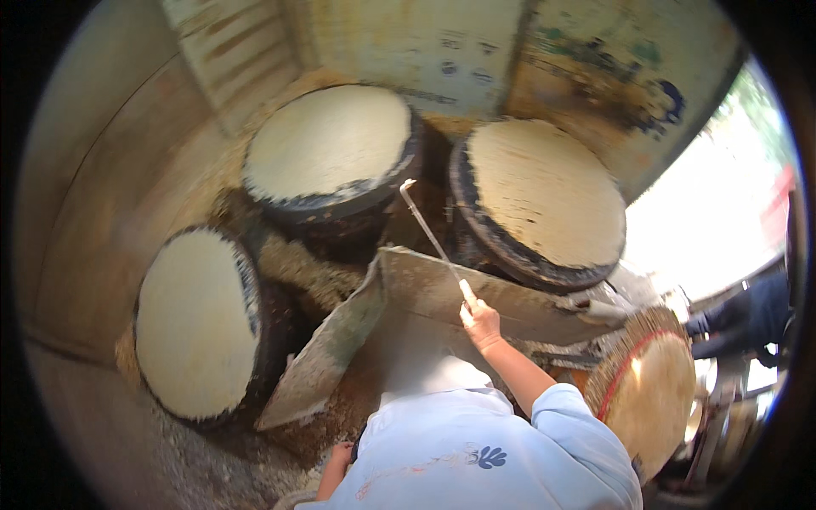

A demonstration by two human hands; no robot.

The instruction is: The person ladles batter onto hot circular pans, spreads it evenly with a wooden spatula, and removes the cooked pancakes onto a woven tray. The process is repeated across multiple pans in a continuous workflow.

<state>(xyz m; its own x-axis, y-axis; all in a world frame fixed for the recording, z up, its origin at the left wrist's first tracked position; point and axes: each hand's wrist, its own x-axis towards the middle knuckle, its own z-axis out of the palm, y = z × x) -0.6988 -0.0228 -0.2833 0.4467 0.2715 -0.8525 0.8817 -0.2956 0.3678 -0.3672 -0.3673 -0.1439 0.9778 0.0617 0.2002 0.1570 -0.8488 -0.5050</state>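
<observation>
My right hand (479, 315) is closed around the lower end of a thin metal rod (430, 234) with a bent tip. The tip is between two large round dark-sided vessels with flat, pale tops, one at upper left (328, 143) and one at right (545, 194). A third such vessel (197, 325) stands at the left. My left hand (341, 454) hangs low beside my light blue shirt, next to a dark thing; its fingers are partly hidden, so its hold is unclear.
An angled, worn board barrier (497, 299) stands between me and the vessels. Stained panels (408, 38) rise behind them. A round pale disc (656, 395) with a red band and ribbed edge is at my right. Beyond it, a person's dark-clothed legs (733, 322) show near a bright opening.
</observation>
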